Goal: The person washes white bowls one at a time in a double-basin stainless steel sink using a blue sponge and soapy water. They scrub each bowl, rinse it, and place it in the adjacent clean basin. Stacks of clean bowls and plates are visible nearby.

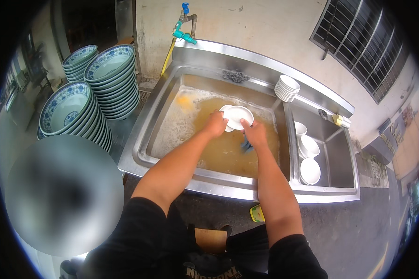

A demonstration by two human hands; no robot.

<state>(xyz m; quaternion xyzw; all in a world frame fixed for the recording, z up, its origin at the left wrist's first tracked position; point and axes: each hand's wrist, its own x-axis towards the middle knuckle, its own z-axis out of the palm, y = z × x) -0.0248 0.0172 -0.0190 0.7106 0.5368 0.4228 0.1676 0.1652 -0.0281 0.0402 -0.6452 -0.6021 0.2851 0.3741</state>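
Over the large sink basin [165, 125], full of cloudy brown, foamy water, I hold small white dishes in both hands. My left hand [215, 123] is closed on the left edge of the dishes. My right hand [255, 133] grips the lower right rim of the front white dish [238, 116], thumb on top. Behind it, a second white dish [225, 108] is partly covered. A blue cloth [246, 146] shows just below my right hand; whether the fingers hold it too I cannot tell.
White dishes [287, 87] are stacked on the divider's back corner. Several white bowls [310, 171] sit in the right basin. A scrubber [236, 76] rests on the back ledge under a teal tap [185, 36]. Tall stacks of patterned bowls [112, 69] stand left, behind a blurred round shape [65, 195].
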